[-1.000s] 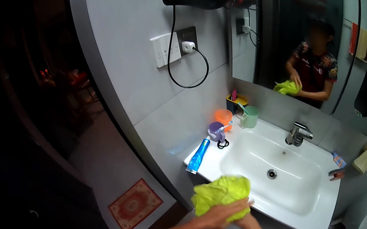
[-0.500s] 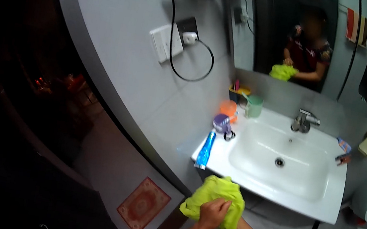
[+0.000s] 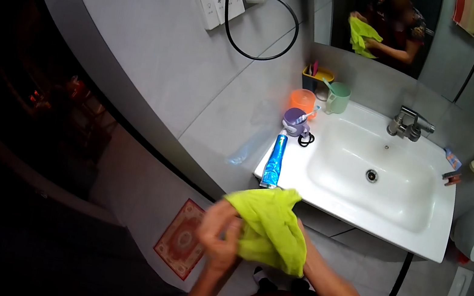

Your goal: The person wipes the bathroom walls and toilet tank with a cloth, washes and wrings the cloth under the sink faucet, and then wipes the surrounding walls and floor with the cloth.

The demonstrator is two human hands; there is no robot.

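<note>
Cloth (image 3: 271, 229), yellow-green, held up in front of the body, near side of the worktop (image 3: 295, 175), short of the sink (image 3: 389, 198). Left hand (image 3: 219, 234) is at its left edge, fingers curled in and pinching the fabric; motion blur hides the exact fingertip contact. Right forearm (image 3: 335, 288) reaches in from the other side, with the right hand behind the cloth — cannot tell whether its fingers are spread, pressed together or pinching. The mirror (image 3: 411, 48) shows the cloth between both hands, but the reflection is too small to settle the right grip. Cloth is partly opened, creased, its lower part draping down. Step in hand, as judged: handling the cloth between two hands, spreading or turning it. A further move on it would call for a sure hold at the left edge, the right side kept supported, and slack kept off the tube (image 3: 274, 159). That tube lies on the left of the worktop, lower end close to the cloth's top edge in view; cannot tell if they touch. Behind it: purple cup (image 3: 294, 123) with a toothbrush (image 3: 305, 116), orange cup (image 3: 302, 99), green cup (image 3: 338, 100). Black bands (image 3: 306, 140) lie beside the purple cup. Faucet (image 3: 406, 124) stands at the back of the sink.
</note>
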